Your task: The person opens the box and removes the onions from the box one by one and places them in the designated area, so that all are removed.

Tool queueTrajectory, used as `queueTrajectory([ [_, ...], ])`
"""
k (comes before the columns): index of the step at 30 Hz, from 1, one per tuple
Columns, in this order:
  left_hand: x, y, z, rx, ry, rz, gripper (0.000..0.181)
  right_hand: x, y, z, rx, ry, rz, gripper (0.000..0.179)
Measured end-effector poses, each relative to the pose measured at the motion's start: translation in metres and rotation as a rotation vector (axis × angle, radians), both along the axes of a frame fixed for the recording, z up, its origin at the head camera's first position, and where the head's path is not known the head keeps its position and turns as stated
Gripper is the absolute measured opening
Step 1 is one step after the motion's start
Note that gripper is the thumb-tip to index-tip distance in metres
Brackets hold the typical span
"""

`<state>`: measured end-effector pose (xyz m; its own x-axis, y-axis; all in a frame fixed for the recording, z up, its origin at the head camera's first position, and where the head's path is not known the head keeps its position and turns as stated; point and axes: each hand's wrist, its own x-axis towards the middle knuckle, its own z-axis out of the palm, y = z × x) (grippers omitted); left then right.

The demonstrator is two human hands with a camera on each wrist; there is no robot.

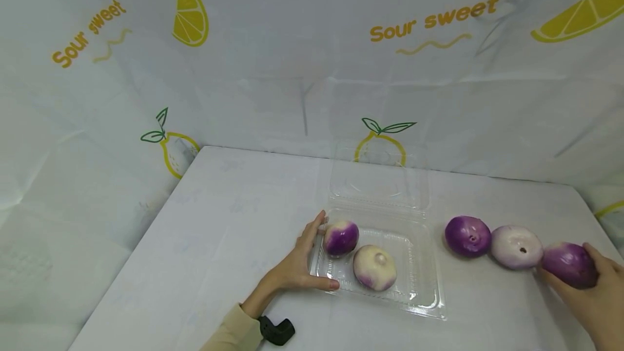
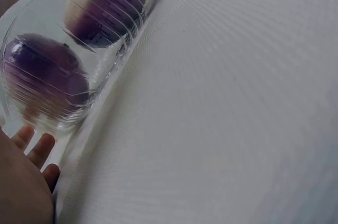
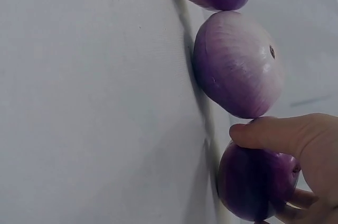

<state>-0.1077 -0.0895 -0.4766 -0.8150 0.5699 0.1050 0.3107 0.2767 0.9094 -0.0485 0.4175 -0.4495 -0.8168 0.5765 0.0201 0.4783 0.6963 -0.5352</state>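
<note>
My left hand (image 1: 298,267) spans the left end of a clear plastic clamshell container (image 1: 423,264), thumb by the front rim and fingers by the back left corner. Two purple-and-white onions lie inside: a purple-sided onion (image 1: 341,238) near the left wall and a paler onion (image 1: 374,267) beside it. In the left wrist view, the fingertips (image 2: 41,150) are close to the container's ribbed wall (image 2: 113,65). At the far right, my right hand (image 1: 597,291) grips a dark purple onion (image 1: 567,264), its thumb across the top in the right wrist view.
A whitish onion (image 1: 517,247) sits right beside the gripped one, and a purple onion (image 1: 468,236) beyond it, in a row right of the container. The clear lid (image 1: 380,183) stands raised behind. A black strap piece (image 1: 278,331) shows at the left wrist. A lemon-printed sheet (image 1: 273,42) hangs behind the table.
</note>
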Motion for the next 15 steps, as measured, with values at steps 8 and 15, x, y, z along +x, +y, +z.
queueTrajectory([
  [8,-0.0001,0.0004,0.0008,-0.002,-0.019,0.001,0.136,0.0006,0.0011,-0.0028,0.018,0.111,0.078,0.095],
  [15,-0.0001,0.0001,0.0012,-0.009,-0.020,0.003,0.136,0.0032,-0.0030,0.0007,0.023,0.148,0.096,0.094],
])
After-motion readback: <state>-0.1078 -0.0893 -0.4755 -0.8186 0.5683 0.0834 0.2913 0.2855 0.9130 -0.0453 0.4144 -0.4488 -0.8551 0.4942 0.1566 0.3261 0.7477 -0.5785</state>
